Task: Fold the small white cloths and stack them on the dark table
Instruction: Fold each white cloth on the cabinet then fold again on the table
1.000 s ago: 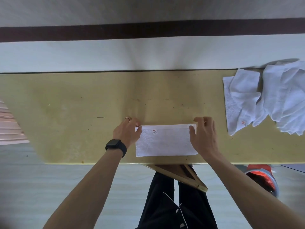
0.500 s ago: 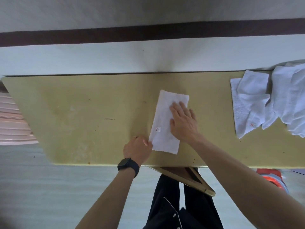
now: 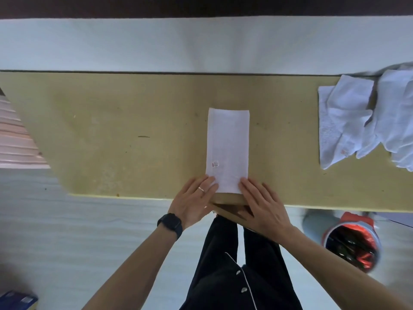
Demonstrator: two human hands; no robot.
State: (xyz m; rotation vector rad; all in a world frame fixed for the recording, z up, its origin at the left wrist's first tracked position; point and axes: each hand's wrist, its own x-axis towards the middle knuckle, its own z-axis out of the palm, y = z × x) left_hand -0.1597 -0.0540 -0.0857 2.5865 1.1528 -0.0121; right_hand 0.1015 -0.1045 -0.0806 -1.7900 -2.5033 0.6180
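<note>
In the head view, the folded cloth (image 3: 227, 151) lies flat by the near edge of the surface (image 3: 111, 130), our left hand (image 3: 194, 203) and right hand (image 3: 261, 204) pressing its near corners with straight fingers (image 3: 210, 183) that grip nothing; we judge it light and limp, best pinched there.

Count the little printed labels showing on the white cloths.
2. One label sits near the left edge of the folded cloth in front of the person; a second label shows low on the crumpled heap at the right. Folds may hide more.
</note>
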